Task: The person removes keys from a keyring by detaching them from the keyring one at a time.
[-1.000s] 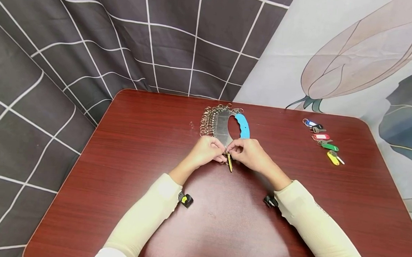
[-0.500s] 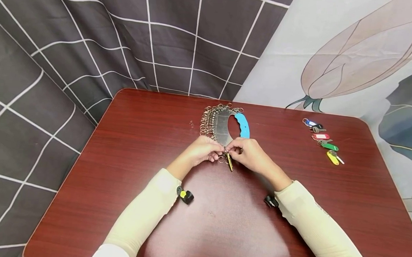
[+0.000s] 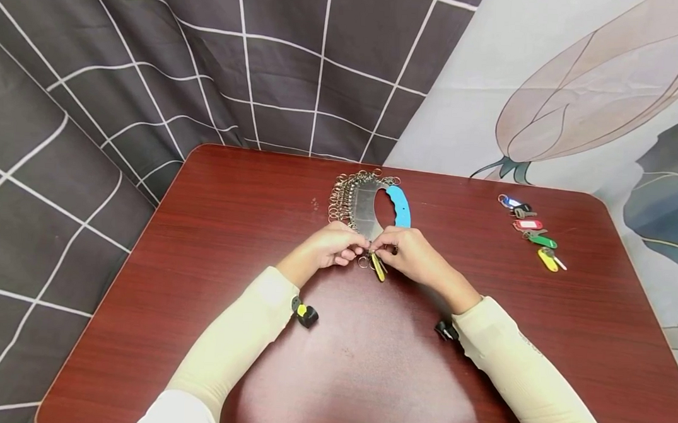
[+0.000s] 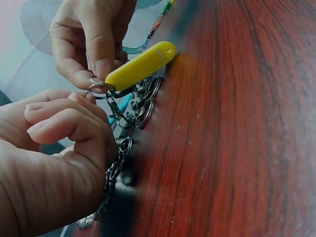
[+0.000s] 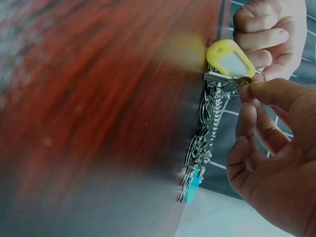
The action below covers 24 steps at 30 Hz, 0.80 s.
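My left hand (image 3: 332, 246) and right hand (image 3: 408, 251) meet at the near end of a metal key holder plate (image 3: 364, 206) with a blue grip (image 3: 399, 206). Between their fingertips is a split ring (image 4: 100, 85) carrying a yellow key tag (image 4: 140, 66). A key (image 5: 221, 78) hangs beside the tag in the right wrist view. My left thumb and forefinger pinch a ring at this spot; my right thumb and forefinger pinch the ring right by the tag. A snap clip (image 4: 114, 107) hangs just under it. Fingers partly hide where ring and clip meet.
Many clips with rings (image 3: 342, 199) line the holder's curved left edge. To the right lie keys with a blue tag (image 3: 512, 203), a red tag (image 3: 528, 225), a green tag (image 3: 542, 241) and a yellow tag (image 3: 548, 260). Curtains border the table (image 3: 232, 188) behind and left.
The yellow tag has turned, so its flat face and the key beside it show more. My left hand has shifted slightly, its lower fingers drawn away from the tag. The right hand stays nearly still.
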Each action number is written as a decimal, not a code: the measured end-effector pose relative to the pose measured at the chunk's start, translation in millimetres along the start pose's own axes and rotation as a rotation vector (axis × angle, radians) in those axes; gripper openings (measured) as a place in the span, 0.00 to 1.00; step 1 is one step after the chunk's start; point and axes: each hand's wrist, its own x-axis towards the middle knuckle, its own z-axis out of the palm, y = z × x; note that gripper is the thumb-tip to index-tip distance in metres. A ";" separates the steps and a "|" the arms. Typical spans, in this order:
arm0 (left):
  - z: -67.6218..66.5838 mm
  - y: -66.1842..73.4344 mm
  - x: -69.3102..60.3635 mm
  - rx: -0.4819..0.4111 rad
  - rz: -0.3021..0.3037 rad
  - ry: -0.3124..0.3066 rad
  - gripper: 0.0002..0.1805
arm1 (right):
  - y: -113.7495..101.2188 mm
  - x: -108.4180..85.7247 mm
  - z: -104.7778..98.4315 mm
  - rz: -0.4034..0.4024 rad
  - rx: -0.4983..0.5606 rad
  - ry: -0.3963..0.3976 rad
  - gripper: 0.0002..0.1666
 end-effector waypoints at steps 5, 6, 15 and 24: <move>-0.7 -0.5 1.8 -0.018 -0.014 -0.011 0.10 | -0.1 0.1 -0.9 -0.012 -0.011 0.001 0.09; -0.9 -0.6 2.2 -0.020 -0.016 -0.009 0.09 | -0.1 0.2 -1.0 -0.013 -0.013 0.003 0.09; -0.8 1.7 0.9 -0.009 0.002 0.002 0.07 | -2.3 0.5 -0.5 0.016 -0.019 0.043 0.05; 1.1 2.0 0.0 0.091 0.119 0.013 0.09 | -4.3 2.2 0.0 0.046 -0.052 0.108 0.04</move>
